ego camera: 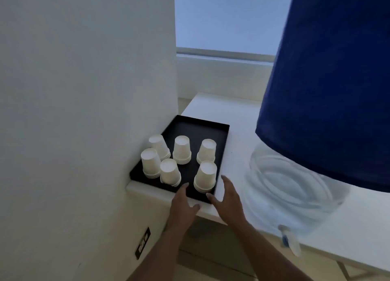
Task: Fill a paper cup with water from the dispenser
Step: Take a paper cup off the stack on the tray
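Several short stacks of white paper cups stand upside down on a black tray [219,133]. The nearest cup stack [205,176] is at the tray's front right corner. My left hand [183,204] lies over the tray's front edge, fingers spread, just left of that stack. My right hand [226,194] is open to the right of the same stack, fingers apart, not touching it. Neither hand holds anything. The water dispenser is a clear jug [289,185] under a blue cover [329,90], with its tap [288,239] at the table's front edge.
The tray and dispenser rest on a white table [234,116]. A white wall [84,90] stands close on the left, with a black socket plate [143,242] low down. A window sill runs behind the table.
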The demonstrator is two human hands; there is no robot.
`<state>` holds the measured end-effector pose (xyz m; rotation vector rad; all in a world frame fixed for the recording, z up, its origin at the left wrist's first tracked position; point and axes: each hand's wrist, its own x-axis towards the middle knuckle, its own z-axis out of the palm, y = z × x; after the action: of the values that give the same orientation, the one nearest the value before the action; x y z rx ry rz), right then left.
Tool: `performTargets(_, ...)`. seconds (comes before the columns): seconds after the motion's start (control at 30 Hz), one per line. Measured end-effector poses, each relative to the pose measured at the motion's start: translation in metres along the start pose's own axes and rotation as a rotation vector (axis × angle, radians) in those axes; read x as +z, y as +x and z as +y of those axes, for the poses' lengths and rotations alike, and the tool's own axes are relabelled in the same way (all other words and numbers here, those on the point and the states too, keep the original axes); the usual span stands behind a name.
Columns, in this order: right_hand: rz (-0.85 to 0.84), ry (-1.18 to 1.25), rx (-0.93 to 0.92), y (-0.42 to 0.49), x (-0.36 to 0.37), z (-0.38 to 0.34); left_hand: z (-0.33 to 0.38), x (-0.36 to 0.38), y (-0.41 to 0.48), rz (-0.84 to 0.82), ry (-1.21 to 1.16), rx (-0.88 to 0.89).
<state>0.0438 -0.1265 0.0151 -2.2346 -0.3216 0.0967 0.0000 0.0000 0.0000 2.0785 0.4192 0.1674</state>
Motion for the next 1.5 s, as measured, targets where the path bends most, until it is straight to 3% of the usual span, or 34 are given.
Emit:
performTargets(0.2, -0.041, 0.081, 0.050, 0.051, 0.019, 0.018, -0.014, 0.017, 0.037, -0.042, 0.006, 0.035)
performTargets(0.67, -0.083, 0.200, -0.033, 0.090, 0.040, 0.042, -0.030, 0.024, 0.080, -0.108, -0.021, 0.030)
performTargets(0.87, -0.059, 0.157, -0.084, 0.093, 0.040, 0.046, -0.034, 0.031, 0.081, -0.036, -0.058, 0.046)
performTargets(1.17, 0.018, 0.261, -0.012, 0.095, 0.046, 0.041, -0.036, 0.042, 0.084, 0.112, -0.130, 0.067)
performTargets(1.5, 0.036, 0.308, 0.023, 0.095, 0.043, 0.039, -0.032, 0.046, 0.085, 0.144, -0.210, 0.066)
